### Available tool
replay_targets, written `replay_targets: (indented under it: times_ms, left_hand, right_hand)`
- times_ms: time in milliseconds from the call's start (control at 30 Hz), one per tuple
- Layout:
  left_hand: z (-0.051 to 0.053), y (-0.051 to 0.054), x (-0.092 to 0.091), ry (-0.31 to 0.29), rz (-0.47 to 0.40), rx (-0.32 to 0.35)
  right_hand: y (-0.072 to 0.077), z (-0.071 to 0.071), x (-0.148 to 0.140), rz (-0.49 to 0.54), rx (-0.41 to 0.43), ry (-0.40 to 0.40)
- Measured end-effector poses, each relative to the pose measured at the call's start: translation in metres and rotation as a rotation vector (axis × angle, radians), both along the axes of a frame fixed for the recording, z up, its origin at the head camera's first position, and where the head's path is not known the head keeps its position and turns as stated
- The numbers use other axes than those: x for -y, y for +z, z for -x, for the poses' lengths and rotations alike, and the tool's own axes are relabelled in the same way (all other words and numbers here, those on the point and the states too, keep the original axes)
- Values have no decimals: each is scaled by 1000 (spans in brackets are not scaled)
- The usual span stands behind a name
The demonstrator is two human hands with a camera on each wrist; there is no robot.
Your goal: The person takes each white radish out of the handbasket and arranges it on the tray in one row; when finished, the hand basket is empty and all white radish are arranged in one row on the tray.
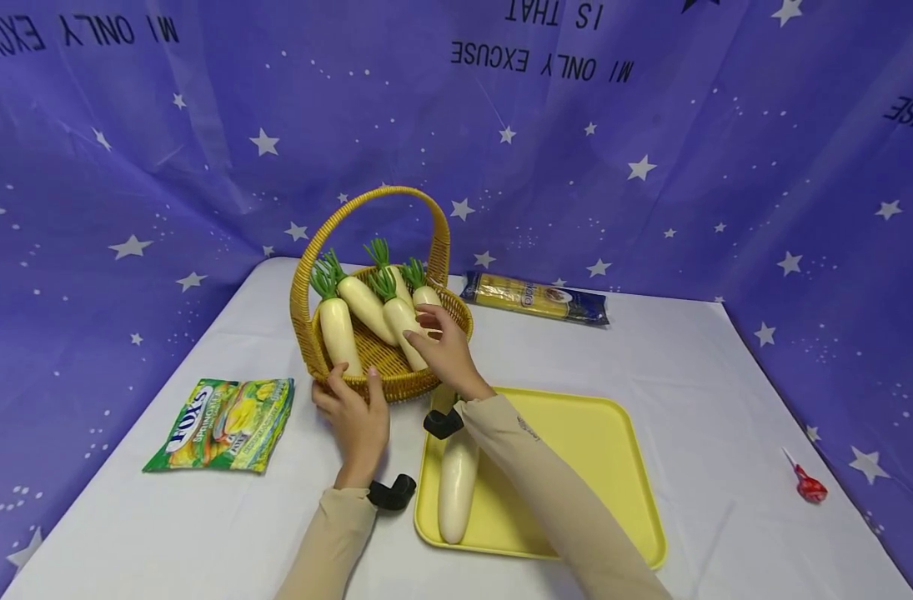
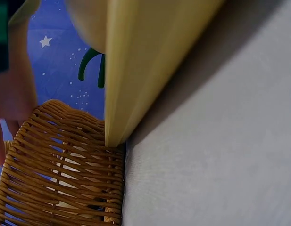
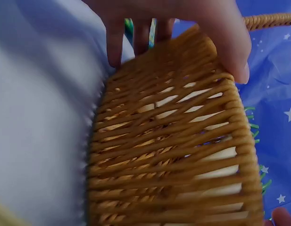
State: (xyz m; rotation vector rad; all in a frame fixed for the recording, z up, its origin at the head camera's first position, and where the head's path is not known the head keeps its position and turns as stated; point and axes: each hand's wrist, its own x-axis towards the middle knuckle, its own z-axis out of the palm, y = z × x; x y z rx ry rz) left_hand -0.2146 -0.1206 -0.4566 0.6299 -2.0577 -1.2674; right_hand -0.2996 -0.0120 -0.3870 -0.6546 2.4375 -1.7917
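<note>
A wicker basket (image 1: pixel 403 386) holds several white radishes (image 1: pixel 339 333) with green tops. My left hand (image 1: pixel 360 421) grips its front rim; in the right wrist view the left hand's (image 3: pixel 183 19) thumb lies over the rim of the basket (image 3: pixel 173 141), fingers along the outside. My right hand (image 1: pixel 448 350) is over the right side of the basket, its fingertips at the middle radish (image 1: pixel 402 321), with no clear hold on it. In the left wrist view the right hand (image 2: pixel 13 89) hangs loosely beyond the basket (image 2: pixel 55 165).
Another white radish (image 1: pixel 458 492) lies on the left side of a yellow tray (image 1: pixel 584 467), under my right wrist. A Fox's candy bag (image 1: pixel 227 425) is at the left, a pasta packet (image 1: pixel 534 298) behind, and a red lollipop (image 1: pixel 809 485) at the far right.
</note>
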Motion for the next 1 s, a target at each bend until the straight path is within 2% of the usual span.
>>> replay_targets:
  times_ms: [133, 267, 367, 500, 667, 1000]
  left_hand:
    - [-1, -1, 0, -1, 1, -5]
    - [-1, -1, 0, 1, 3, -8]
    - [0, 0, 1, 5, 6, -7]
    - [1, -1, 0, 2, 6, 2]
    - [0, -2, 0, -3, 0, 9]
    - [0, -1, 0, -4, -9, 13]
  right_hand:
    - [-9, 14, 9, -80, 16, -16]
    - [-7, 23, 13, -119, 109, -32]
    - [-5, 29, 15, -179, 157, -13]
    - [-3, 33, 17, -313, 153, 30]
    - [1, 34, 23, -513, 73, 43]
    - [-1, 36, 36, -847, -206, -76]
